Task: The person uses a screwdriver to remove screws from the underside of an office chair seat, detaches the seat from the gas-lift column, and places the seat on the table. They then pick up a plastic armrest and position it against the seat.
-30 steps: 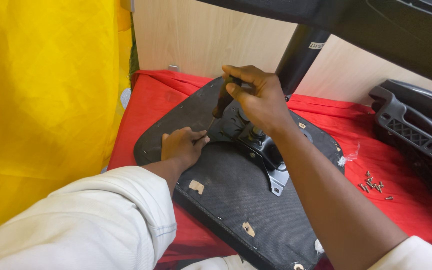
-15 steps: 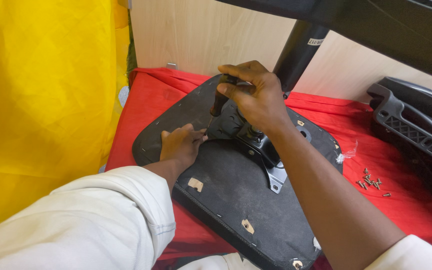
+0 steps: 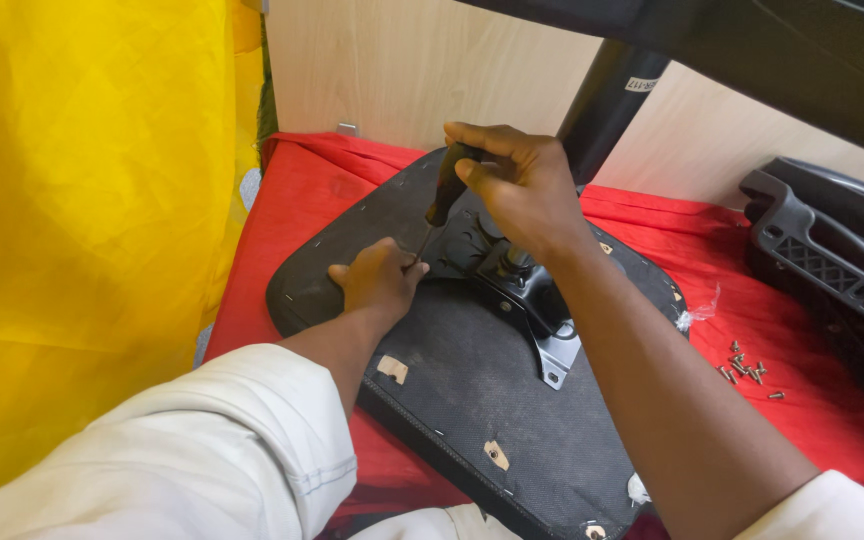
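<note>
1. Two hands worked on an upturned black seat base (image 3: 472, 420), which lay flat on red cloth (image 3: 302, 200).
2. Right hand (image 3: 522, 185) was clenched around a dark-handled screwdriver (image 3: 444, 190), shaft tilted down toward the metal bracket (image 3: 512, 285) at the seat's middle.
3. Left hand (image 3: 377, 280) rested on the seat beside the screwdriver tip, fingers curled; whether it pinched anything, cannot tell.
4. Loose screws (image 3: 744, 370) lay on the cloth to the right, near a black plastic part (image 3: 832, 260).

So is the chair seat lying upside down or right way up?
Upside down: the seat lies flat on the red cloth, dark underside and metal mechanism plate facing up.
</note>
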